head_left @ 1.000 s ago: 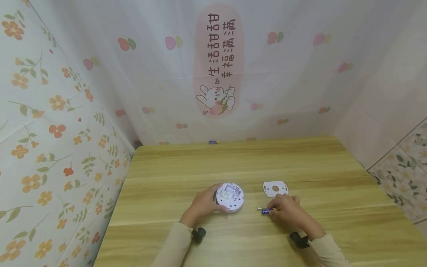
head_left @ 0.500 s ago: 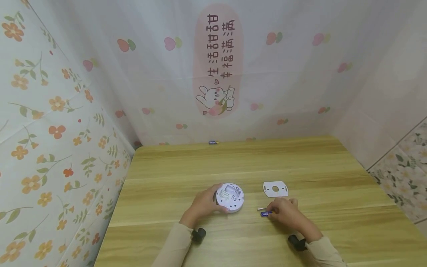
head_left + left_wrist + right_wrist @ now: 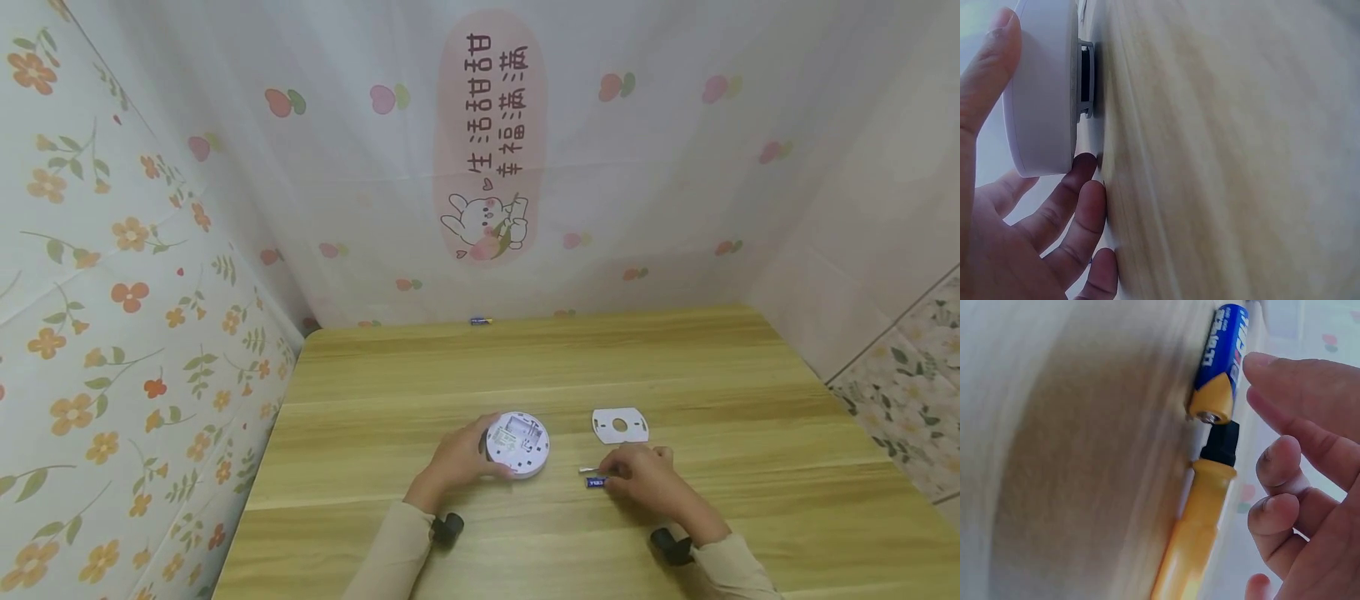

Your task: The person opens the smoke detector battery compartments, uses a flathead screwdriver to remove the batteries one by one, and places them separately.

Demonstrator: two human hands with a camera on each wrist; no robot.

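"What's on the table (image 3: 525, 358)?"
"The left hand (image 3: 459, 454) curls round a round white thing (image 3: 517, 446)."
"And the right hand (image 3: 641, 477)?"
"A bit bent, just by a blue battery (image 3: 1219, 362). I can't tell if they touch."

The wood-grain table (image 3: 375, 375) carries a white plate (image 3: 619, 437) with a central hole, a blue-and-yellow battery (image 3: 596, 482) beside a yellow-handled screwdriver (image 3: 1200, 506), and, at its far edge, a second battery (image 3: 482, 321).

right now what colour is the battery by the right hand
The battery is blue with a yellow end, clearest in right wrist view.
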